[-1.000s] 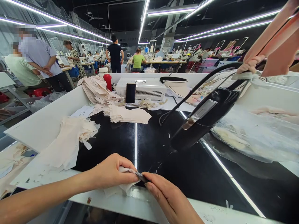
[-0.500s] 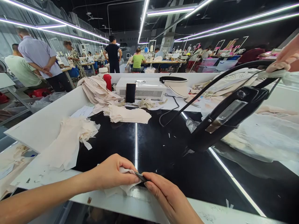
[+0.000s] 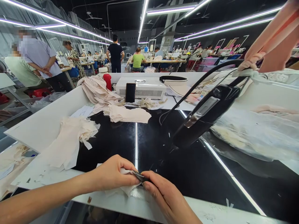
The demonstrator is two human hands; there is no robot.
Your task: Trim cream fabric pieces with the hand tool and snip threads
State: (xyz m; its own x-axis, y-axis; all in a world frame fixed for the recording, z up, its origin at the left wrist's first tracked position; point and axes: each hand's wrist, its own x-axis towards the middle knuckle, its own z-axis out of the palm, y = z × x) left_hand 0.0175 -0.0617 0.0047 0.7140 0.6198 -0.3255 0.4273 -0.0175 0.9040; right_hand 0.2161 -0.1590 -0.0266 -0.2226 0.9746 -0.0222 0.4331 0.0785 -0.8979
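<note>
My left hand (image 3: 114, 172) is closed on a cream fabric piece (image 3: 127, 189), pinching its edge between thumb and fingers near the table's front edge. Beside it, my right hand (image 3: 164, 192) grips a small dark metal tool (image 3: 140, 177) between thumb and forefinger. The tool's tip meets the fabric at my left fingertips; its kind is hard to make out. Right of my hands, a black handheld device (image 3: 203, 115) with a metal plate hangs tilted over the black tabletop (image 3: 149, 140), from a pink cloth strip (image 3: 266, 43).
Stacked cream fabric pieces (image 3: 67, 140) lie at left, with another stack (image 3: 129, 114) farther back. A phone (image 3: 130, 92) leans against a white vented box (image 3: 142, 86). A black cable (image 3: 177, 104) loops behind the device. Plastic-covered fabric (image 3: 261, 133) lies at right.
The hanging black device and its pink strip have swung to the left. My hands have barely moved, the tool shifting slightly at the fabric edge.
</note>
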